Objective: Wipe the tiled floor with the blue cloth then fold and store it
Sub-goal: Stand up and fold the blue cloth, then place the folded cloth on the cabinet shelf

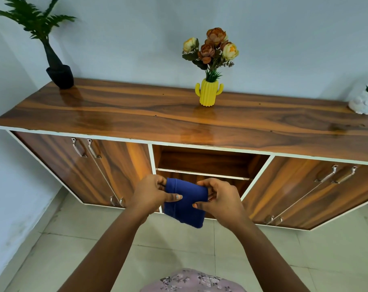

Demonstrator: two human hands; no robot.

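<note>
A pale, plain wall (pixel 284 39) fills the upper half of the view. Against it stands a long, glossy wooden cabinet (pixel 136 114) with white edging, two closed pairs of doors with metal handles at its left and right ends, and an open middle compartment (pixel 208 161) divided by a white-edged shelf (pixel 202 173). Below it lies the tiled floor (pixel 305 260), pale beige with thin grout lines.

On the cabinet top, at the far left, a green leafy plant stands in a black pot (pixel 60 76). Near the centre a yellow cactus-shaped vase (pixel 208 93) holds orange and cream flowers. At the far right edge sits a small white animal-shaped planter (pixel 363 104) with green sprigs, partly cut off by the frame.

Two bare forearms reach forward from the bottom of the view, above a strip of floral pink clothing (pixel 191 281). Between the hands, held in the air in front of the open compartment and above the floor, is the blue cloth (pixel 185 205), folded into a small, thick rectangle that hangs downward. The left hand (pixel 151 194) pinches its left edge, thumb laid across the front and fingers curled behind. The right hand (pixel 218 199) grips the upper right edge, its fingers closed on the fabric in the same way.
</note>
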